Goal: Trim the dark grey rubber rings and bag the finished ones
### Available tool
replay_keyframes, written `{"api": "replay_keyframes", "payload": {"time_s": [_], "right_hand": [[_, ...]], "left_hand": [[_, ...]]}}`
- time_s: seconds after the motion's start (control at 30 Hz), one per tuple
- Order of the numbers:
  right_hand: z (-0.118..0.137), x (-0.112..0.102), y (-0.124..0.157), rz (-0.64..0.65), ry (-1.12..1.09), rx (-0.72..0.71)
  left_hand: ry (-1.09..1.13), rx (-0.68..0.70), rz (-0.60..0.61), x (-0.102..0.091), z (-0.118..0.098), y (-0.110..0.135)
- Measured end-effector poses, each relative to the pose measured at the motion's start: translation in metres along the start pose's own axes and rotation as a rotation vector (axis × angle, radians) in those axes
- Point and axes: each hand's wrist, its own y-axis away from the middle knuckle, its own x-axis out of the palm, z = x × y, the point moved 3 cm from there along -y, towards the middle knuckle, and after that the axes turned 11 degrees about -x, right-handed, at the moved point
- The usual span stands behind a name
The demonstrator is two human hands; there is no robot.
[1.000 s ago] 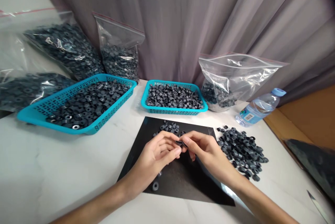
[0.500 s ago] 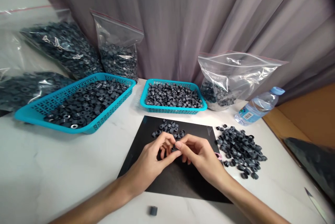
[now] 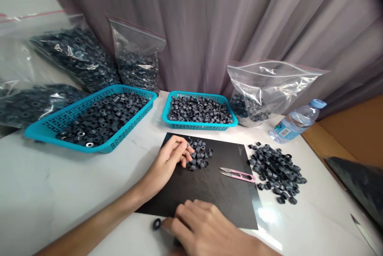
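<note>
My left hand [image 3: 169, 157] rests on the black mat [image 3: 209, 192], fingers curled into the left side of a small heap of dark rubber rings [image 3: 199, 155]. My right hand [image 3: 199, 226] is down at the near edge of the mat, fingers bent over the table, next to a loose ring [image 3: 156, 224] lying on the white table. What the right fingers cover is hidden. Pink thread snips [image 3: 236, 174] lie free on the mat to the right of the heap.
Two turquoise baskets of rings stand behind the mat, a large one [image 3: 89, 118] left and a smaller one [image 3: 200, 113] in the centre. Bags of rings [image 3: 136, 58] line the back. A ring pile [image 3: 277, 168] and a water bottle [image 3: 296, 123] sit right.
The hands have come apart. My left hand moved up to the heap; my right hand dropped to the near mat edge. The pink snips now lie uncovered on the mat.
</note>
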Motion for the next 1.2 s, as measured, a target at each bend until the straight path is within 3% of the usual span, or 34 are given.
{"api": "replay_keyframes", "payload": {"time_s": [0.1,0.27,0.37,0.47,0.67,0.83,0.97,1.1,1.2], "right_hand": [[0.000,0.011,-0.005,0.000,-0.028,0.032],[0.003,0.016,-0.015,-0.126,0.089,0.019],[0.003,0.015,-0.016,-0.153,0.048,0.056],[-0.010,0.000,-0.012,-0.185,-0.123,0.186],[-0.055,-0.046,-0.001,-0.447,-0.311,0.545],[-0.067,-0.056,0.000,-0.334,-0.359,0.550],[-0.063,-0.057,-0.001,-0.299,-0.364,0.538],[-0.065,-0.061,-0.002,-0.374,-0.399,0.550],[-0.081,-0.066,0.006,-0.464,-0.331,0.601]], "left_hand": [[0.041,-0.085,0.027,0.003,0.003,0.002],[0.013,-0.157,0.073,0.006,0.007,0.004],[0.046,-0.190,0.078,0.006,0.007,0.005],[0.125,-0.223,0.082,0.007,0.004,0.009],[0.397,-0.388,0.196,0.022,0.003,0.026],[0.517,-0.541,0.313,0.032,0.001,0.034],[0.587,-0.543,0.309,0.029,0.000,0.030],[0.624,-0.553,0.291,0.026,0.002,0.028],[0.611,-0.591,0.266,0.024,0.003,0.028]]}}
